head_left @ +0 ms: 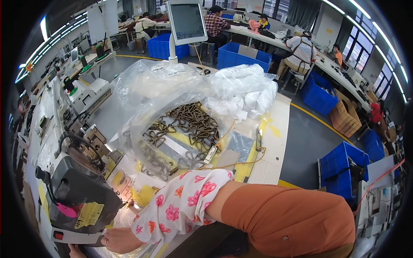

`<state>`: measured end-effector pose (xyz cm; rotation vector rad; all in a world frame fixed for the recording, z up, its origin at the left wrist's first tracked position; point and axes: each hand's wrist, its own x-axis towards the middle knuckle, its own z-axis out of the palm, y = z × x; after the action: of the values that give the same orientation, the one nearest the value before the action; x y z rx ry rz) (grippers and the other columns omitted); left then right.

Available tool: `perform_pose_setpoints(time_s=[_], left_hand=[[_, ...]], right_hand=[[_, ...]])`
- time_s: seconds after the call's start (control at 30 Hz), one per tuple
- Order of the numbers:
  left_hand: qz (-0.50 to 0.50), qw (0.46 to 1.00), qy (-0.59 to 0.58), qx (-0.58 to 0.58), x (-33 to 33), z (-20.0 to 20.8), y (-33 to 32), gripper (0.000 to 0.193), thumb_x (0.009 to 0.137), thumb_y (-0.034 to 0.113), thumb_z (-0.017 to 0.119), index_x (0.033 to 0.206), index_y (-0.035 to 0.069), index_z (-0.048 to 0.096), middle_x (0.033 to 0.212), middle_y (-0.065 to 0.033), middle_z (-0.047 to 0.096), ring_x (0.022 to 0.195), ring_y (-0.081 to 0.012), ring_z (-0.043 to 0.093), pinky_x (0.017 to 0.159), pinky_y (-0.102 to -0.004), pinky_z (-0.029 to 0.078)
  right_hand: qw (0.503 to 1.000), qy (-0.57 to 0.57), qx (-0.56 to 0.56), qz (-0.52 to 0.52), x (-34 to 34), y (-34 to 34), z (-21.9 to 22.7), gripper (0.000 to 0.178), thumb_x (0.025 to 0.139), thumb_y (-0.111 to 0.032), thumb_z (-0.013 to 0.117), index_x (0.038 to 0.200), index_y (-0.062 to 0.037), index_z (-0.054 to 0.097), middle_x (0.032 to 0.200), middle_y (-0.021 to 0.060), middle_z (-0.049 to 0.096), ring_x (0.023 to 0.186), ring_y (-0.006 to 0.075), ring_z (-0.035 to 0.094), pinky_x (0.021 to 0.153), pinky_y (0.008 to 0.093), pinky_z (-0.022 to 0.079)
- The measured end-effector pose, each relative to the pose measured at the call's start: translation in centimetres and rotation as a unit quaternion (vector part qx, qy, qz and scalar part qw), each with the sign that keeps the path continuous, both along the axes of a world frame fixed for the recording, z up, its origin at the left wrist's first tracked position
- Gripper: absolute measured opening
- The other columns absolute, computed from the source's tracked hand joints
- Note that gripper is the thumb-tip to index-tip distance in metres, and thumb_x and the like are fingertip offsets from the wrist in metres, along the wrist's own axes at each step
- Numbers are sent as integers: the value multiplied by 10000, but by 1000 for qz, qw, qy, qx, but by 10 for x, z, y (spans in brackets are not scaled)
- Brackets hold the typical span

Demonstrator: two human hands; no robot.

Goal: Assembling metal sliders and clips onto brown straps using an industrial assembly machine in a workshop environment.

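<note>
My right hand (pixel 120 240) reaches across to the lower left, at the front of a dark grey sewing machine (pixel 81 193). Its fingers are curled together beside the machine's white lower edge; whatever they hold, if anything, is hidden. A floral sleeve cover (pixel 180 200) lies over that forearm, below an orange sleeve (pixel 284 215). Of my left hand (pixel 76 251), just a small part shows at the bottom edge, under the machine, its fingers mostly hidden. Beyond my forearm, a clear plastic bag (pixel 133 142) lies open around a heap of bronze-coloured metal rings (pixel 200 129).
Bulging white plastic bags (pixel 245 86) sit behind the rings. A tablet screen (pixel 187 21) stands on a post at the back. Thread spools (pixel 69 84) and another machine (pixel 90 94) are at left. Blue bins (pixel 342 167) stand on the floor at right; several people work at far tables.
</note>
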<state>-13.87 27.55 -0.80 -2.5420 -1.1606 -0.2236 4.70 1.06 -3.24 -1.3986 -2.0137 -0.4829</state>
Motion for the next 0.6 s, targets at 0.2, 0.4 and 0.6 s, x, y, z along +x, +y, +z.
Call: perform_pose_setpoints(time_s=[0.2,0.4,0.6], left_hand=[[50,996,11,71,-32,-15,34,341,865,210,518,1152,30,481,852,-227,609,784,-381,589,670,-454,467],[-63,998,7,-31,47,66,-122,295,849,249,572,1046,29,574,892,-184,620,844,-364,578,730,-433,452],[-348,805,59,-477,65,95,-282,182,863,117,529,970,-7,606,898,-197,616,815,-345,599,704,-350,465]], right_hand=[[996,-69,-35,-47,-1,-25,10,191,657,-187,597,677,1,627,831,153,570,807,292,549,692,400,444],[967,88,-223,91,49,-145,46,369,721,-375,659,678,-11,624,756,142,613,722,295,604,623,404,460],[819,273,-449,230,59,-170,31,304,760,-329,647,724,-35,579,666,98,595,666,299,581,573,396,438]])
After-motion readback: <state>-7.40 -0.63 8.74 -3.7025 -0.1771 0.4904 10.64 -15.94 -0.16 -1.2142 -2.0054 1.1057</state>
